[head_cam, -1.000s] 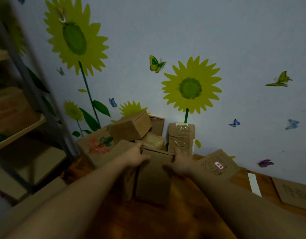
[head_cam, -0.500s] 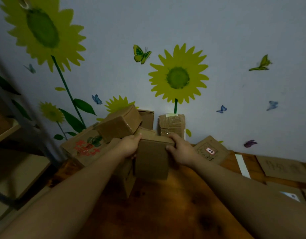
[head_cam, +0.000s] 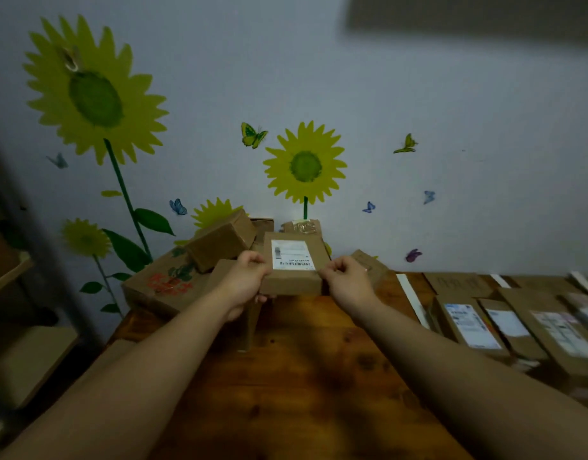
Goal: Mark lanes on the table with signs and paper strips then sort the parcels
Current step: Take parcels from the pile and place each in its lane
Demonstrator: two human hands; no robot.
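The parcel (head_cam: 294, 283) is held above the far left part of the tabletop (head_cam: 302, 376), its white label (head_cam: 293, 255) facing the camera, the print too small to read. The left hand (head_cam: 244, 282) grips its left edge and the right hand (head_cam: 347, 282) its right edge, fingers (head_cam: 335, 265) curled round the cardboard. Behind it, a pile of boxes (head_cam: 219, 242) fills the far left corner against the wall, partly hidden by parcel and hands. Toward the right edge lies a white paper strip (head_cam: 410, 298). Beyond it a row of labelled parcels (head_cam: 468, 323) is blurred and cut off. A cardboard sign (head_cam: 458, 283) lies at the far edge, its writing too faint to read.
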